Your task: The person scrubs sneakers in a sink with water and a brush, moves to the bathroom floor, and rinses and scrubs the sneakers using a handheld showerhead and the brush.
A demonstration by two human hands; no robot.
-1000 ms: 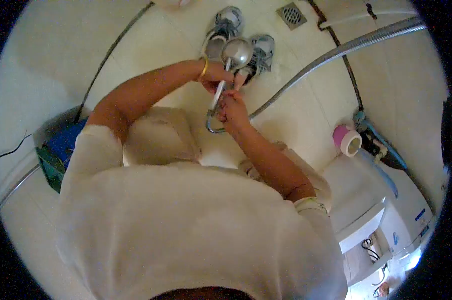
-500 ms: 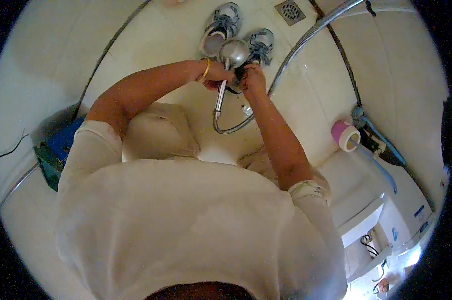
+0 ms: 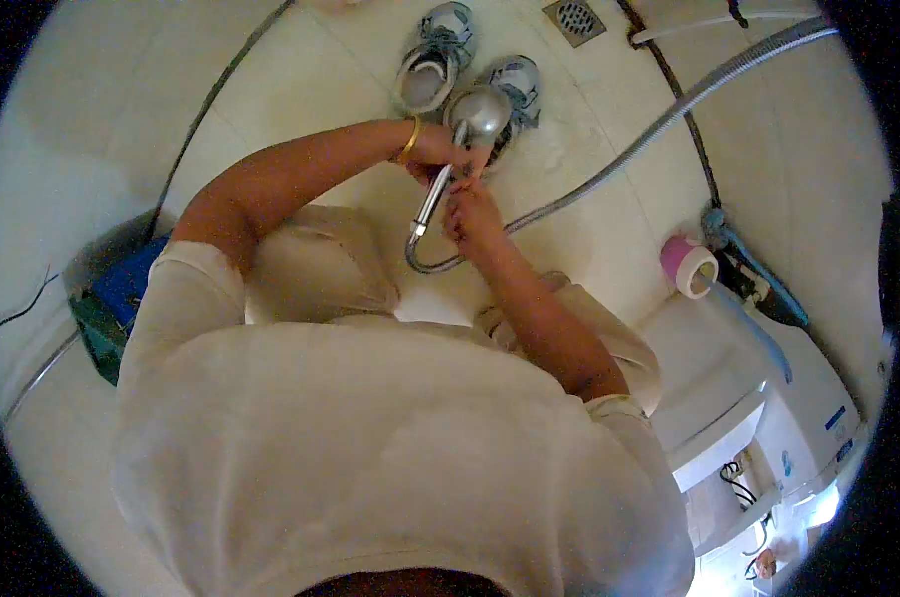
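My left hand, with a yellow bangle at the wrist, is closed round the handle of a chrome shower head. The round head tilts up over the shoes, and its flexible metal hose loops below the handle and runs to the upper right. My right hand is just below my left, close beside the shower handle, its fingers curled in; whatever they may hold is hidden. Beyond the hands stand two grey lace-up shoes: the left shoe and the right shoe, partly covered by the shower head.
A square floor drain lies past the shoes. To the right are a pink and white roll-shaped item, a blue hose and a white appliance. A blue and green bag stands at the left.
My right hand has come away from the right shoe, down and left toward the shower handle. The shower head has shifted slightly right, and the hose has swung lower and to the right.
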